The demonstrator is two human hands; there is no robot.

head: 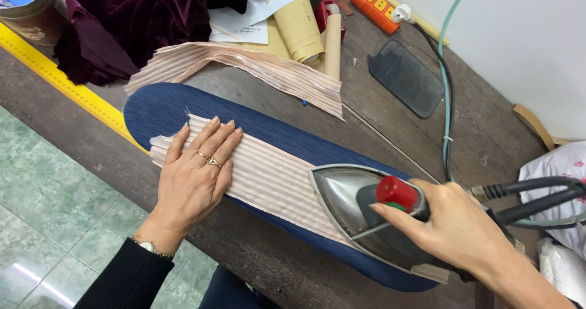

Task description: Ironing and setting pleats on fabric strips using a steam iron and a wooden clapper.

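Note:
A pink striped fabric strip (268, 178) lies lengthwise on a blue padded pressing board (152, 104). My left hand (198, 174) rests flat on the strip's left end, fingers spread, rings on one finger. A steel iron (348, 196) with a red knob sits on the strip's right part, its tip pointing left. My right hand (455, 226) grips the iron's dark handle. The strip's right end is hidden beneath the iron.
A second striped fabric piece (244, 68) lies behind the board. Dark maroon velvet (140, 16), paper rolls (305, 31), an orange power strip (375, 7), a black pad (406, 77) and cables (445, 95) crowd the wooden table. A yellow ruler (61, 80) runs along its edge.

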